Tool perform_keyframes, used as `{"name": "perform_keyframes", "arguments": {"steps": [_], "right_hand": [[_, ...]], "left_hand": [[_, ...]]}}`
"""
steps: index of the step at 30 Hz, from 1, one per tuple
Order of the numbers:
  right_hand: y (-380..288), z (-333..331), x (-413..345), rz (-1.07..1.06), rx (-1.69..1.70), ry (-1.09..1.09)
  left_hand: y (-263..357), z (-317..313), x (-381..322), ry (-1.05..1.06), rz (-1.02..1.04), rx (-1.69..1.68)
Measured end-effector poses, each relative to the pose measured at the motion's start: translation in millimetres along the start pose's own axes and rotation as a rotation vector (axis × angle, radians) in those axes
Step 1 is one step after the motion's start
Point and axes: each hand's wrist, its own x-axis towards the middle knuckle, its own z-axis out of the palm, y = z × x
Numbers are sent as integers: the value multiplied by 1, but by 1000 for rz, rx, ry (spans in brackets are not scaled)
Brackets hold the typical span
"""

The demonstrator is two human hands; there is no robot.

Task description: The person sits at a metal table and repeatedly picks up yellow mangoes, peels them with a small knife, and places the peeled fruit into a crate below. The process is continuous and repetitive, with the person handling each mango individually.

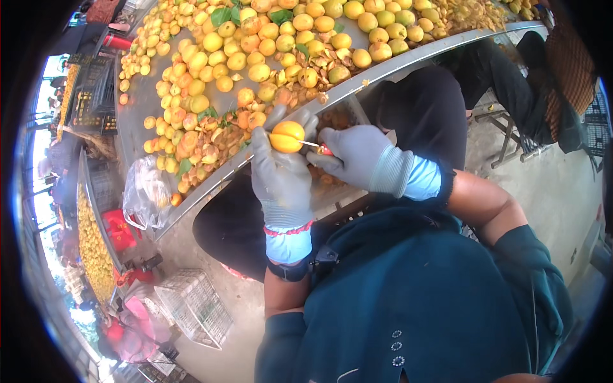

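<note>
My left hand (282, 163), in a grey glove, holds a yellow-orange apricot-like fruit (287, 136) between thumb and fingers, just over the near rim of a metal table (234, 165). A groove runs around the fruit. My right hand (357, 155), gloved in grey too, grips a small tool with a red handle (326, 149); its thin metal shaft or blade meets the fruit's right side. Beyond my hands, whole fruits (258, 72) lie heaped among cut peel-like pieces (218, 141) and green leaves (221, 16).
A clear plastic bag (148, 191) hangs at the table's left corner. A white plastic crate (194, 306) stands on the floor at lower left. Another person's dark-clad leg (498, 86) and a folding stool (507, 136) are at right. More fruit-laden tables (93, 239) stand far left.
</note>
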Motion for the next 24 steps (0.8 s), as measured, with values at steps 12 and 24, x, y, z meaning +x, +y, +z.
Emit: {"name": "perform_keyframes", "arguments": {"steps": [12,24], "right_hand": [[9,-6,6,203,927,-26],[27,2,21,260,1227,-29]], "left_hand": [[8,2,22,103,288,349],[18,6,-3,-251,769,1481]]}}
